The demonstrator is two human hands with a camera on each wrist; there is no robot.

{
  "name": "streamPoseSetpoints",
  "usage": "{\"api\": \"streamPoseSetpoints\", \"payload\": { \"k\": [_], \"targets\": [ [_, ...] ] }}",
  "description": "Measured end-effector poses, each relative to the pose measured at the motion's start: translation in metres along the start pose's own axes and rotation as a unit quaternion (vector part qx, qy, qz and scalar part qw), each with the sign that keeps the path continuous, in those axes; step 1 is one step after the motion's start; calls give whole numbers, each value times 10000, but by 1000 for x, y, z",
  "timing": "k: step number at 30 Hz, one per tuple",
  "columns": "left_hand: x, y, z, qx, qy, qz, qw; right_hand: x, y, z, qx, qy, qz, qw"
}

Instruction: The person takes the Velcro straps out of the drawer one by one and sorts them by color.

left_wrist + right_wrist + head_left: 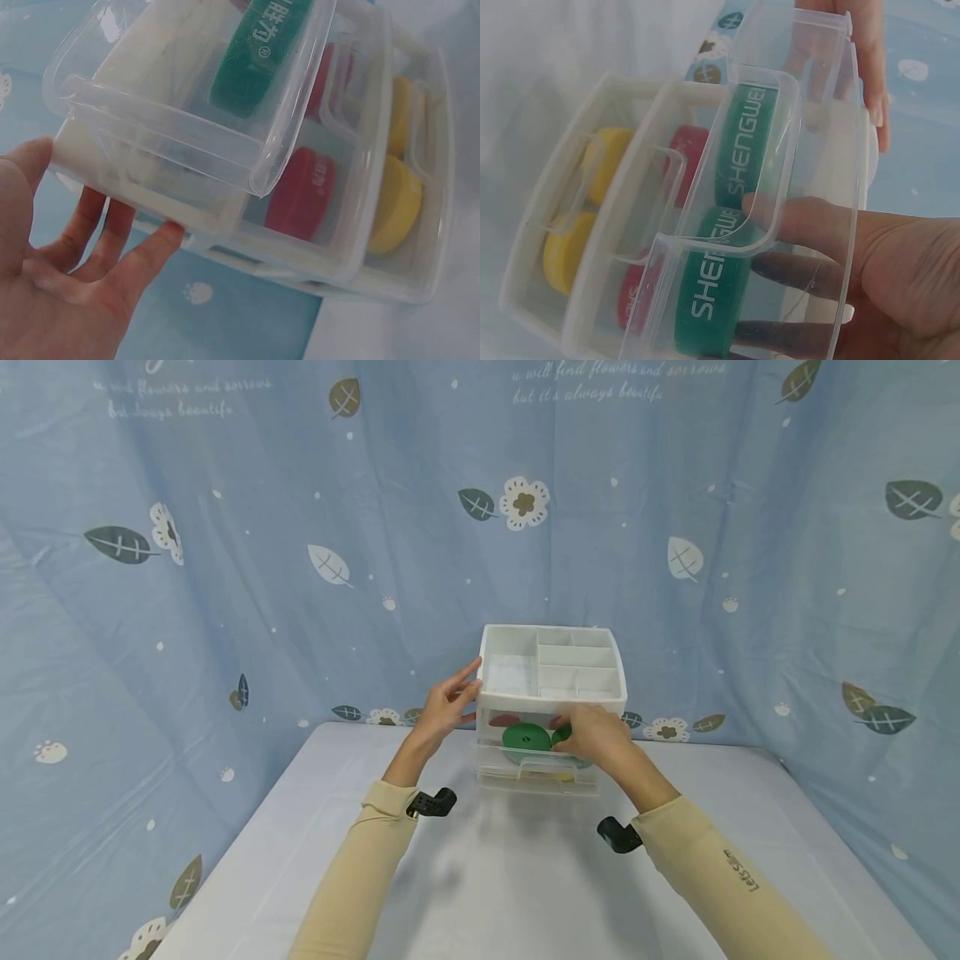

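The left hand (447,704), fingers spread, touches the left of the drawer box (551,703); the right hand (600,735) touches the right green roll (712,300) in the top drawer (172,135), pinching or not I cannot tell.

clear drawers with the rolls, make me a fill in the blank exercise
The green rolls sit in the pulled-out drawer, the ____ one.
The middle drawer holds rolls coloured ____.
The bottom drawer holds rolls coloured ____.
The hand at the green rolls is the ____ one.

Missing words: top; red; yellow; right.
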State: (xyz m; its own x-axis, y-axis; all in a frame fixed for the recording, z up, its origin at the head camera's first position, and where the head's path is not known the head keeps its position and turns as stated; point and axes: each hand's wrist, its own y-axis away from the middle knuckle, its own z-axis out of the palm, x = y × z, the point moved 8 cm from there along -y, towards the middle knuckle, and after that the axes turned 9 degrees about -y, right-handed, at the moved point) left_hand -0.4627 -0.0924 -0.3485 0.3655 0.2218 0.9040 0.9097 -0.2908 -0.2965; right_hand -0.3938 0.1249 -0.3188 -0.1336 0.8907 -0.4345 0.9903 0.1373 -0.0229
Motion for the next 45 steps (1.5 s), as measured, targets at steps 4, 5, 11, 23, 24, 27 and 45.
{"api": "streamPoseSetpoints", "payload": {
  "k": [4,5,11,23,24,27,45],
  "targets": [
    [1,0,0,-15,7,7,10000,-1,1,0,29,33,16,10000],
    [1,0,0,-14,4,7,10000,0,1,0,33,48,24,10000],
    [1,1,0,11,-41,-19,10000,-1,2,-1,32,76,25,10000],
    [-3,-1,0,17,-79,-68,9999,0,4,-4,-4,-98,-223,9997],
    [-3,-1,0,8,-69,-76,9999,0,4,-4,-12,-117,-224,9997],
    [-3,-1,1,-51,-13,-108,9999,-2,5,-6,-13,-158,-226,9996],
    [-3,-1,0,26,-57,-67,10000,2,10,-16,-149,-276,40,9995]
  ]
}}
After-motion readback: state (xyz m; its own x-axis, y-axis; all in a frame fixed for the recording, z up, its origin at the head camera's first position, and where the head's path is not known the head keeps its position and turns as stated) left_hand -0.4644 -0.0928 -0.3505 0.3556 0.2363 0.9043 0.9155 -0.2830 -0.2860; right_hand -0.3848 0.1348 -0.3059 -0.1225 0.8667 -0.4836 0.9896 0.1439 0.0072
